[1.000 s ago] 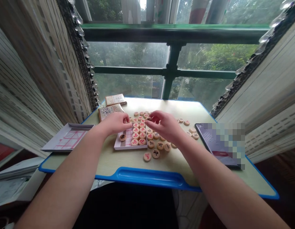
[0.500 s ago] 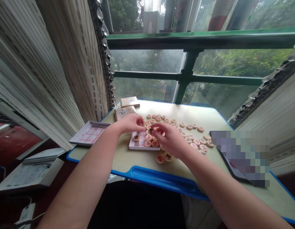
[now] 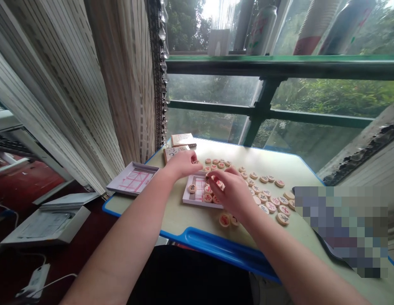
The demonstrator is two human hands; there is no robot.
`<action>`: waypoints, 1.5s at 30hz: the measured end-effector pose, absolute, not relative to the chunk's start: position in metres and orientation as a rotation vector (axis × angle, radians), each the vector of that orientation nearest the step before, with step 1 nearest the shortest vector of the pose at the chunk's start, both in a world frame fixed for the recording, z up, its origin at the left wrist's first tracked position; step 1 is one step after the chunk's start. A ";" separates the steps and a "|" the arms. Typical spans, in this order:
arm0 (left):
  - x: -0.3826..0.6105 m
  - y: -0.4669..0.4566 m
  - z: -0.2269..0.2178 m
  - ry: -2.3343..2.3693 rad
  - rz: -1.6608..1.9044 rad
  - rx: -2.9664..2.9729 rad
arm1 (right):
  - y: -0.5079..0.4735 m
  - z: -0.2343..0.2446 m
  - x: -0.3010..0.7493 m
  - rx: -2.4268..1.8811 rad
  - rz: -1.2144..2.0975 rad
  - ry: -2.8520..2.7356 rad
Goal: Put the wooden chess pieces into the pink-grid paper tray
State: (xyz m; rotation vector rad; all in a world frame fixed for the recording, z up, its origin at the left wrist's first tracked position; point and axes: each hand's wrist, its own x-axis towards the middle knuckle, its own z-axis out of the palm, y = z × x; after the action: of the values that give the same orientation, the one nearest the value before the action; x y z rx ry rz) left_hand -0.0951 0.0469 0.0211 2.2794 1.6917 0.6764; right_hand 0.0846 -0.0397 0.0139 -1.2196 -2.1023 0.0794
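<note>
My left hand (image 3: pixel 183 163) is curled at the far left corner of a shallow white box (image 3: pixel 188 200), its fingertips closed on a round wooden xiangqi piece (image 3: pixel 196 162). Over the box's right part is my right hand (image 3: pixel 229 186), thumb and fingers pinched on another xiangqi piece (image 3: pixel 207 178), mostly hidden by them. Inside the box, a black-marked piece (image 3: pixel 192 189) lies alone at the left, and several red-marked pieces (image 3: pixel 208 198) sit together at the right. A red grid lines its bottom. My right hand covers some pieces.
Several loose pieces (image 3: pixel 270 206) spread over the table's right half; two (image 3: pixel 224 220) lie near the front. A matching lid (image 3: pixel 133 180) rests at the left edge, two small boxes (image 3: pixel 183 139) at the back. A pixelated flat object (image 3: pixel 339 228) lies at right.
The view has shifted, so the table sits lower and further right. My left hand has lifted slightly away from the box's pieces; my right hand stays over the box, still pinching.
</note>
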 end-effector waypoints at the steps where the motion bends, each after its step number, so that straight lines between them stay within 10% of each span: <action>1: -0.095 0.047 0.021 1.696 0.666 2.285 | -0.039 0.016 0.085 -1.239 0.090 -2.081; 45: -0.111 0.038 0.038 1.876 0.319 2.199 | -0.009 0.023 0.023 -1.681 0.007 -2.464</action>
State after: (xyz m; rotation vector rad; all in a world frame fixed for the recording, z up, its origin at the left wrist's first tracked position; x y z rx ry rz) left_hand -0.1109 0.0385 0.0377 2.1994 1.8758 0.3194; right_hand 0.0227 -0.0086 0.0233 -1.6813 -2.4635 0.0066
